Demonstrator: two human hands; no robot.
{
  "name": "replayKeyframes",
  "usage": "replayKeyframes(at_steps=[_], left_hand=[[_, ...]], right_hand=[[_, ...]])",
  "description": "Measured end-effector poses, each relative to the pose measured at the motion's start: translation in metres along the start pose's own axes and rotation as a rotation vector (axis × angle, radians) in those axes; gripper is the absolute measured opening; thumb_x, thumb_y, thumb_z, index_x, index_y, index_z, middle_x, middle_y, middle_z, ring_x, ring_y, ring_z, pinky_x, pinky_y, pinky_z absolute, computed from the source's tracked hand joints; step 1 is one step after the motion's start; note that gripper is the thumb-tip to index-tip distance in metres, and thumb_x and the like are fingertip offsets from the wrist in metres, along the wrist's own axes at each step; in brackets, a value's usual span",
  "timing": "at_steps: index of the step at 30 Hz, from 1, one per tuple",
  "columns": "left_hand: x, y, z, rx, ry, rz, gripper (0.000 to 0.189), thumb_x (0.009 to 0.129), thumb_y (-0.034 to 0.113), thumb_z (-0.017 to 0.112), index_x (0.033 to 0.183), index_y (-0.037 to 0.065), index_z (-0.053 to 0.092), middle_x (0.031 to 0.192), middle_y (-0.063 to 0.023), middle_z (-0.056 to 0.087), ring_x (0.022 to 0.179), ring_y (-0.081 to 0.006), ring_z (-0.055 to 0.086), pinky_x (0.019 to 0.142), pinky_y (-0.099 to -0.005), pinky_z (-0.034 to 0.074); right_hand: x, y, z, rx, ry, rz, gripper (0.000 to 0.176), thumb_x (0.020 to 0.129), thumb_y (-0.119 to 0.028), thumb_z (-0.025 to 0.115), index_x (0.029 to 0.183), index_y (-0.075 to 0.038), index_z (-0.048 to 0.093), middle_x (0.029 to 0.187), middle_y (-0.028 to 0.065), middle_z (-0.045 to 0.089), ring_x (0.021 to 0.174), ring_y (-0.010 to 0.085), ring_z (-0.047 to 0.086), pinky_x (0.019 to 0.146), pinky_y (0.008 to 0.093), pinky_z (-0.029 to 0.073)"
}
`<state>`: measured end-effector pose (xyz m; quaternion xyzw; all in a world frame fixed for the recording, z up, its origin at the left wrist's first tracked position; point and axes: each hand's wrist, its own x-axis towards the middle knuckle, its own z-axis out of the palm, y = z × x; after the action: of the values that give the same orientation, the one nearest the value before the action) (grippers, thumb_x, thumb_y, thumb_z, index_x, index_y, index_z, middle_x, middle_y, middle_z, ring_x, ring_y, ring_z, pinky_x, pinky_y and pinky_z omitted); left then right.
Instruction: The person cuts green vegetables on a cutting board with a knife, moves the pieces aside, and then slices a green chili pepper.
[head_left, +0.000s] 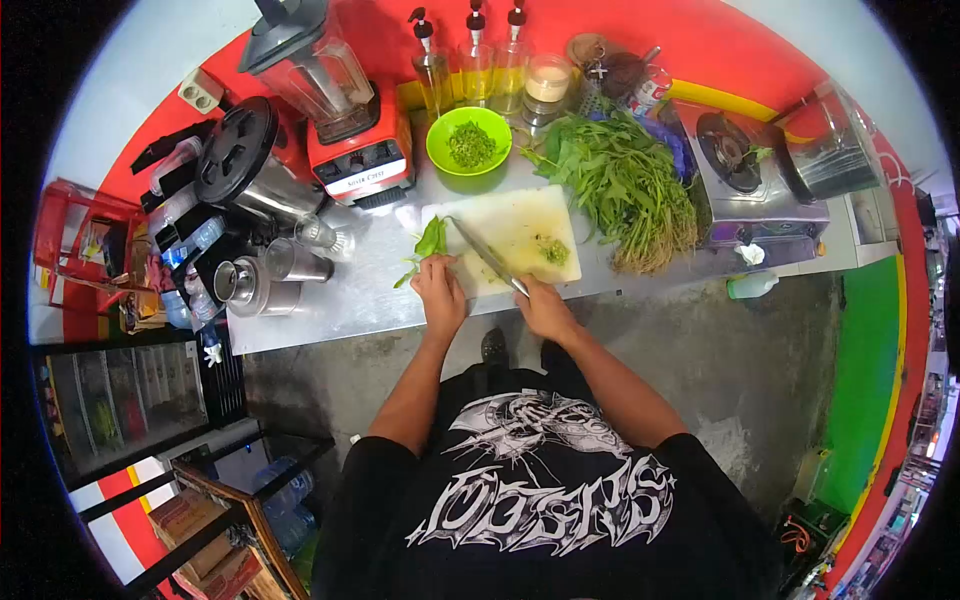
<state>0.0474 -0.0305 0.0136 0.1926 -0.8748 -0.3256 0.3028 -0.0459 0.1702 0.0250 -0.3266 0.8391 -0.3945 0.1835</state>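
Note:
My right hand (pixel 545 309) is closed round the handle of a knife (pixel 487 254), whose blade lies slanting over the white cutting board (pixel 545 208), tip toward the upper left. My left hand (pixel 438 286), its fingers curled, is at the board's lower left corner against some green leaves (pixel 432 238); the leaves stick out past the board's left edge. On the right part of the board is a small pile of chopped greens (pixel 553 250). Behind the board stands a green bowl (pixel 440 158) with chopped greens (pixel 470 144) inside.
Right of the board lies a big bunch of leafy greens (pixel 630 180), beside a stove (pixel 740 170). A red blender (pixel 360 160), pump bottles (pixel 477 70) and a jar (pixel 547 78) stand behind. Metal containers (pixel 258 285) stand at the left of the steel counter (pixel 370 300).

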Motion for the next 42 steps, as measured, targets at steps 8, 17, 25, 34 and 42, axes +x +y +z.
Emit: replayKeyframes(at_steps=[8,17,25,34,42], left_hand=[[0.03,0.028,-0.003,-0.229,0.049,0.1,0.023,0.086,-0.012,0.055,0.104,0.0,0.06,0.105,-0.02,0.058,0.104,-0.0399,0.058,0.092,-0.0426,0.047],[0.027,0.051,0.005,-0.412,-0.273,0.071,0.024,0.088,-0.009,0.057,0.11,0.0,0.058,0.107,-0.0184,0.059,0.096,-0.0353,0.06,0.086,-0.0377,0.05],[0.011,0.017,0.006,-0.104,-0.3,0.166,0.031,0.083,0.0,0.065,0.113,0.006,0.062,0.119,-0.0157,0.061,0.119,-0.0382,0.055,0.102,-0.0458,0.041],[0.004,0.015,0.011,0.2,-0.366,0.322,0.049,0.092,0.017,0.062,0.14,0.016,0.057,0.149,-0.0073,0.051,0.142,-0.0292,0.042,0.111,-0.0496,0.031],[0.002,0.014,0.018,0.289,-0.411,0.307,0.048,0.095,0.023,0.058,0.143,0.02,0.057,0.152,-0.0067,0.049,0.14,-0.0285,0.043,0.109,-0.0514,0.032]], right_hand=[[-0.026,0.014,-0.015,-0.08,0.24,0.209,0.029,0.1,-0.022,0.059,0.113,0.005,0.057,0.087,0.0305,0.066,0.085,0.0526,0.063,0.074,0.0556,0.05],[-0.034,0.022,-0.025,0.009,0.309,0.247,0.025,0.096,-0.018,0.064,0.112,0.0,0.059,0.084,0.0264,0.066,0.08,0.0476,0.064,0.072,0.0498,0.05],[-0.025,0.012,-0.025,-0.069,0.174,0.256,0.029,0.094,-0.019,0.058,0.116,0.0,0.053,0.088,0.0313,0.067,0.085,0.0526,0.065,0.075,0.0588,0.05],[-0.013,-0.041,-0.033,-0.341,0.019,0.233,0.03,0.098,-0.028,0.054,0.116,-0.004,0.05,0.082,0.0287,0.069,0.077,0.0502,0.068,0.074,0.0609,0.053],[-0.013,-0.025,-0.021,-0.419,-0.003,0.359,0.031,0.098,-0.03,0.056,0.116,-0.005,0.054,0.085,0.0286,0.07,0.08,0.0507,0.068,0.076,0.0619,0.052]])
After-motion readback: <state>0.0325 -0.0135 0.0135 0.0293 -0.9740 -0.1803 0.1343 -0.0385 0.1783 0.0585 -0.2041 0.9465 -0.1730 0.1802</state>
